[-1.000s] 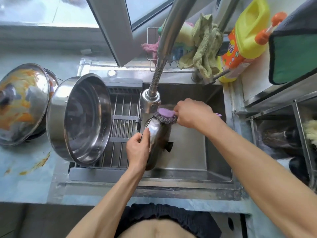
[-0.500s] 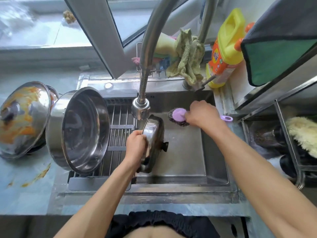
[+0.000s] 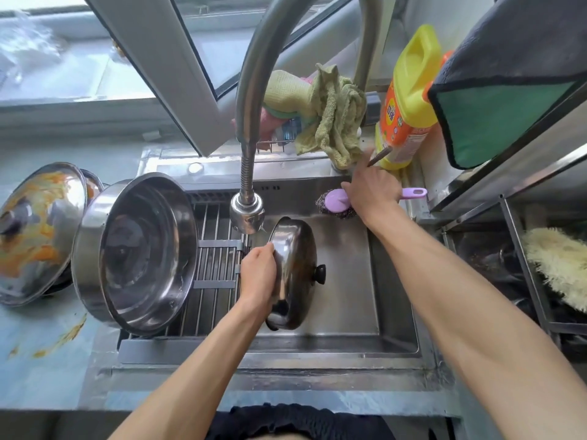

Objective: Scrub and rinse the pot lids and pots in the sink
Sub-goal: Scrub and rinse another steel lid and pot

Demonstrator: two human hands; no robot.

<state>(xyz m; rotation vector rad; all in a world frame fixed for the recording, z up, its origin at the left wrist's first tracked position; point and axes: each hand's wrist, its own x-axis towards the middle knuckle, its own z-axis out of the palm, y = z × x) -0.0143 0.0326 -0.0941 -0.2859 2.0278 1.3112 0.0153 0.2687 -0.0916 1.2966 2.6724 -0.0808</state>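
Lid [image 3: 293,274] is standing on its edge in the middle of the sink [image 3: 343,312], with the left hand [image 3: 259,274] gripping it. Right hand [image 3: 371,193] is holding the purple scrubber [image 3: 336,201] and reaching for the tap handle [image 3: 378,155]. Rinsing probably comes next, needing water.

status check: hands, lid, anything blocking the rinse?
Left hand grips lid on edge under faucet head. Right hand holds purple scrubber, reaching at faucet lever. No water visible. Nothing blocking.
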